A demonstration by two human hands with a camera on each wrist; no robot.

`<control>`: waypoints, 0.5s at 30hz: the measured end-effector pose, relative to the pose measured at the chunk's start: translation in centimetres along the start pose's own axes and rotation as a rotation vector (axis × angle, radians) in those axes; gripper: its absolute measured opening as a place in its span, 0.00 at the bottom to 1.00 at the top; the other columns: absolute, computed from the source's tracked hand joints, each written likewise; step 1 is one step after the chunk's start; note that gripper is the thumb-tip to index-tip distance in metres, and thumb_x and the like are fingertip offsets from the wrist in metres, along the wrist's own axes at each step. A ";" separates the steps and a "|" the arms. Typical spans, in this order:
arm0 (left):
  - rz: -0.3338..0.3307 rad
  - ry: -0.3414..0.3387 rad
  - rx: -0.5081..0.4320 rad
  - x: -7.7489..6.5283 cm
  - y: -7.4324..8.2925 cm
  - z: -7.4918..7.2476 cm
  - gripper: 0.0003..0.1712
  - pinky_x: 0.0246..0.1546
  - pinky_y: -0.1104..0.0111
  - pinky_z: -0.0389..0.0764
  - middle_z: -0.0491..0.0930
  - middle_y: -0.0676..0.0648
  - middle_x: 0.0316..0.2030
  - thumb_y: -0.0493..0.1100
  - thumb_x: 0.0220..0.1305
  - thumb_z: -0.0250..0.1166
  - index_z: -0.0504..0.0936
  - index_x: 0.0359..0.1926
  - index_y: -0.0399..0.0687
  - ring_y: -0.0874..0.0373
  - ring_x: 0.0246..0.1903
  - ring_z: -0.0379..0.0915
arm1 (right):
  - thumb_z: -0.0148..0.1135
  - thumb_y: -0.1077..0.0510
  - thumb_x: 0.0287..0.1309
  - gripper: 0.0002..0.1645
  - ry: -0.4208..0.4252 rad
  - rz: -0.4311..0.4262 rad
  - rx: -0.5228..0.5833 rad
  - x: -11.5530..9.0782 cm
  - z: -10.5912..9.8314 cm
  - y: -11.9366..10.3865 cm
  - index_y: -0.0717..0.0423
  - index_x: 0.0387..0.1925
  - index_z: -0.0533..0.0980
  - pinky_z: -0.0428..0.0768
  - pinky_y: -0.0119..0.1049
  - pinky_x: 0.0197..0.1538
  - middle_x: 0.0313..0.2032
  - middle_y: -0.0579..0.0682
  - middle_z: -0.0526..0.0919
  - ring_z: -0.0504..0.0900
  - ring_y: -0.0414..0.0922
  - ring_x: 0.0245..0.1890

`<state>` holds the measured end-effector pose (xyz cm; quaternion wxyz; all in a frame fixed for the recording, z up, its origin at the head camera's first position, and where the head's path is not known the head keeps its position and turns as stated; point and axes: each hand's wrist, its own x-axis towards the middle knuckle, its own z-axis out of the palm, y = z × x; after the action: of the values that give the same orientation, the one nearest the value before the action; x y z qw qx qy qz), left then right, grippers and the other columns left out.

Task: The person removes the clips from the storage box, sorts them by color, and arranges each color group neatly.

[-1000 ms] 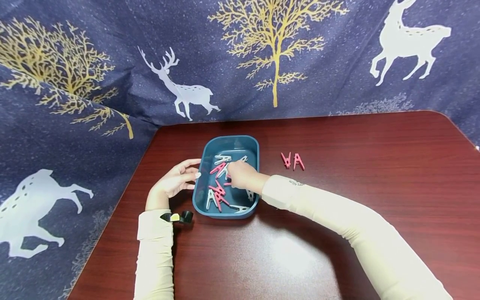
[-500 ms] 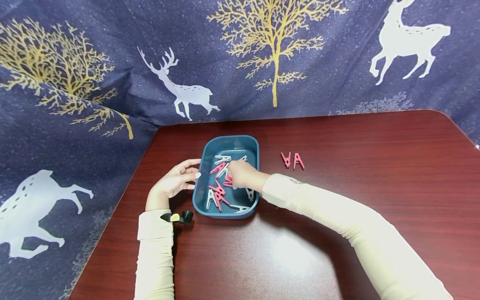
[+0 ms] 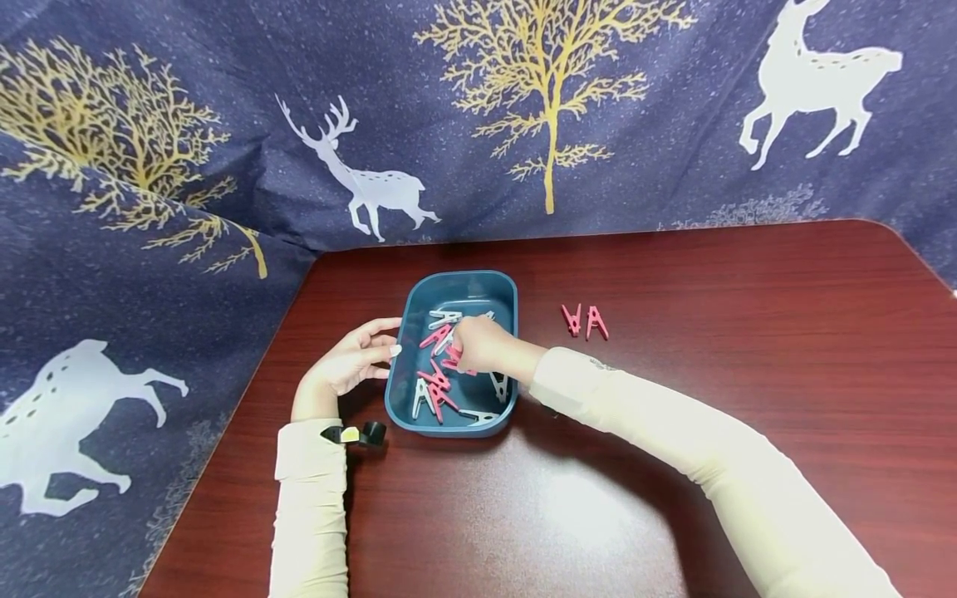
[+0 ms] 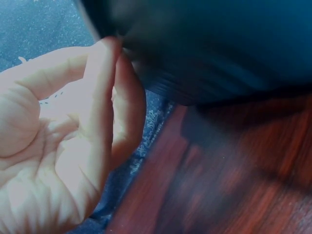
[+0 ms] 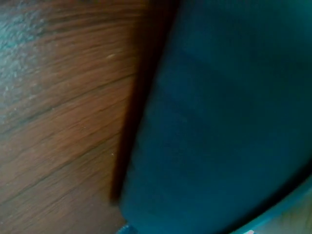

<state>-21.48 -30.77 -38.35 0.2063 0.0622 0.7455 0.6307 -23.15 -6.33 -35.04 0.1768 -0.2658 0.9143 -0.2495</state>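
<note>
A dark blue plastic tub stands on the table, with several pink and white clothespins lying inside. My left hand grips the tub's left side, thumb tip at the rim; in the left wrist view its fingertips meet the outer wall. My right hand reaches down into the tub over the right side, fingers bent downward among the clothespins. A pink clothespin shows right beside its fingers, partly covered. The right fingertips are hidden, so I cannot tell whether they hold it. The right wrist view shows mostly the outer wall.
Two pink clothespins lie on the dark red wooden table right of the tub. A blue cloth with deer and trees hangs behind the table and at the left. A small black device sits at the left wrist.
The pink clothespin beside my right fingers has shifted and more of it shows now. My right hand moves only slightly within the tub; my left hand stays at the rim.
</note>
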 end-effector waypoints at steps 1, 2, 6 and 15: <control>0.001 0.001 0.003 0.0 0.0 0.0 0.31 0.38 0.68 0.82 0.79 0.53 0.39 0.32 0.68 0.52 0.55 0.69 0.37 0.63 0.36 0.80 | 0.69 0.62 0.51 0.27 0.002 -0.005 0.004 0.0 -0.1 0.0 0.51 0.07 0.63 0.69 0.34 0.35 0.09 0.45 0.67 0.71 0.41 0.15; 0.000 0.001 0.004 0.1 0.0 0.0 0.31 0.38 0.68 0.82 0.79 0.53 0.39 0.32 0.68 0.52 0.55 0.69 0.38 0.62 0.36 0.80 | 0.69 0.62 0.51 0.27 0.004 -0.008 0.015 -0.1 -0.3 0.1 0.52 0.07 0.64 0.69 0.35 0.35 0.09 0.45 0.67 0.70 0.41 0.15; -0.004 -0.001 0.002 0.1 -0.1 0.0 0.31 0.38 0.67 0.82 0.80 0.53 0.39 0.32 0.68 0.53 0.56 0.69 0.38 0.62 0.35 0.80 | 0.69 0.62 0.51 0.18 0.019 -0.003 0.067 -0.3 -0.9 0.3 0.55 0.11 0.72 0.70 0.31 0.30 0.12 0.45 0.70 0.70 0.40 0.18; 0.000 0.002 -0.004 -0.1 0.1 0.2 0.31 0.38 0.68 0.82 0.80 0.52 0.39 0.32 0.68 0.52 0.56 0.69 0.37 0.62 0.36 0.80 | 0.68 0.62 0.52 0.11 0.067 -0.007 0.258 -1.3 -2.3 0.4 0.62 0.39 0.82 0.80 0.31 0.34 0.33 0.54 0.86 0.82 0.43 0.32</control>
<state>-21.39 -30.63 -38.25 0.2057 0.0611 0.7446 0.6321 -23.31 -4.45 -33.11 0.1780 -0.2354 0.8791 -0.3744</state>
